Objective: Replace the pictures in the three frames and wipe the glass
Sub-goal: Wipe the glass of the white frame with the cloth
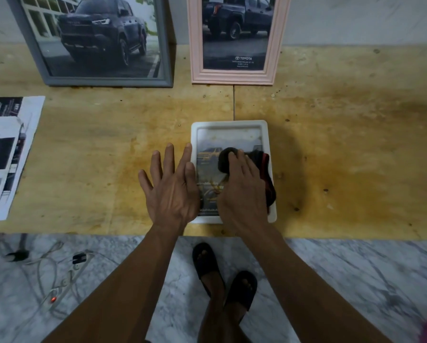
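White frame, flat near the table edge: right hand pressed a dark cloth on its glass, left hand lay open beside it; hard rubbing could have slid it off.

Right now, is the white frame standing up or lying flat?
Lying flat. The white frame rests face up on the table, with the right hand pressing a dark cloth on its glass.

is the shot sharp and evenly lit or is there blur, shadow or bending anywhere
Head view: dim and soft overall; a dark shadow falls on the table right of the white frame; wide-angle bending tilts the grey frame and pink frame; the floor at lower right is smeared.
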`<state>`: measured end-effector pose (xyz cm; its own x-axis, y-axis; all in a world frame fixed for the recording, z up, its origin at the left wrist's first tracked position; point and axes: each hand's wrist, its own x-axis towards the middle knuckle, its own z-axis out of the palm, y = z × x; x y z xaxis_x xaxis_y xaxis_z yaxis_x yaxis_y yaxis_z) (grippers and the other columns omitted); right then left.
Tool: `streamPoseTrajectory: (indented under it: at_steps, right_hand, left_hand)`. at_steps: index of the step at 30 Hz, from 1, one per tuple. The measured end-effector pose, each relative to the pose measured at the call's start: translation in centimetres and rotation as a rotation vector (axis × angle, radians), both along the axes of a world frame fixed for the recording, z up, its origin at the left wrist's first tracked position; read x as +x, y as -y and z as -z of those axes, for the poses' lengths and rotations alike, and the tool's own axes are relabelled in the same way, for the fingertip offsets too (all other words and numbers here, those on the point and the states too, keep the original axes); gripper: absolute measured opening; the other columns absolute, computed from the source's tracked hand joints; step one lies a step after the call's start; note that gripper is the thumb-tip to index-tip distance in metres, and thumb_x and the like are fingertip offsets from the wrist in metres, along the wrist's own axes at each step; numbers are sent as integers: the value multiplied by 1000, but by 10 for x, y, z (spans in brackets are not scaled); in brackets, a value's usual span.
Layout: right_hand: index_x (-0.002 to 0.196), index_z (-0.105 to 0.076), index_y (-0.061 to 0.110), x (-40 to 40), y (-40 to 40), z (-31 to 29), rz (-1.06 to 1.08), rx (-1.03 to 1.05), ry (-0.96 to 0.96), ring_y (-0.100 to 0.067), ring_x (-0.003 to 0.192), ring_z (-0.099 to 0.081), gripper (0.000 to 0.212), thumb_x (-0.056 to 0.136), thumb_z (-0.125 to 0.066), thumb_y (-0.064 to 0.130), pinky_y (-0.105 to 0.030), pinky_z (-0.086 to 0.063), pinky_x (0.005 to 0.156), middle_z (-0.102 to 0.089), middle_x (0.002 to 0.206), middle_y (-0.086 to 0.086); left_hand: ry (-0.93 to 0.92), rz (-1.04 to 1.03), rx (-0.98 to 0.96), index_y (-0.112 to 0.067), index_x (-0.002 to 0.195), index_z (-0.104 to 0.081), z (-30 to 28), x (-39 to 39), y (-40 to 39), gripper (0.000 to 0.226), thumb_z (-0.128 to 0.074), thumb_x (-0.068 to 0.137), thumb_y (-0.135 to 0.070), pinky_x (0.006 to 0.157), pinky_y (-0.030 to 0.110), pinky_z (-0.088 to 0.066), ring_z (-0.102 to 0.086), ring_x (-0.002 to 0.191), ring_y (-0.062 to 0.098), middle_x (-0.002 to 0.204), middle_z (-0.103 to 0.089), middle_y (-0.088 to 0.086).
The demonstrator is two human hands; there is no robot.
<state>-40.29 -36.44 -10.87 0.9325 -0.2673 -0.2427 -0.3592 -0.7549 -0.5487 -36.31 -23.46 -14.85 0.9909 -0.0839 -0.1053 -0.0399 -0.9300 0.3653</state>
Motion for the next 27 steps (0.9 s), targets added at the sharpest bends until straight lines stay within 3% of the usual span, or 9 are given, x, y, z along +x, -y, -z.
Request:
streamPoseTrajectory:
  at_steps: [9,15,21,27]
  right_hand:
    - [152,-29,11,-1,-21,-6,-163,56,54,-21,144,-24,68,90,-56,3,-31,-19,117,-33,157,-4]
    - [135,-54,16,-2,-12,-8,-260,54,62,-22,122,-43,48,88,-59,6,-41,-41,102,-59,132,-1]
    - [127,-60,21,-12,14,-12,-461,-59,70,-16,127,-40,42,88,-56,5,-40,-26,105,-58,131,5]
    - [122,-62,18,-14,57,-12,-543,-225,79,-22,126,-42,39,85,-58,6,-39,-29,99,-60,128,2]
  left_hand:
    - [-7,17,4,-47,158,-9,-1,0,-1,53,-4,105,-51,120,60,-1,2,155,23,169,-8,-6]
    - [3,21,17,-48,157,-7,3,1,-2,52,-2,105,-50,119,59,-3,0,155,24,168,-9,-6]
    - [-52,56,8,-50,157,-5,0,4,-6,54,-4,103,-56,120,60,1,5,155,23,169,-3,-7]
    - [-49,98,33,-49,157,-8,-3,7,-12,52,-9,105,-54,118,59,-7,1,154,24,168,-6,-6]
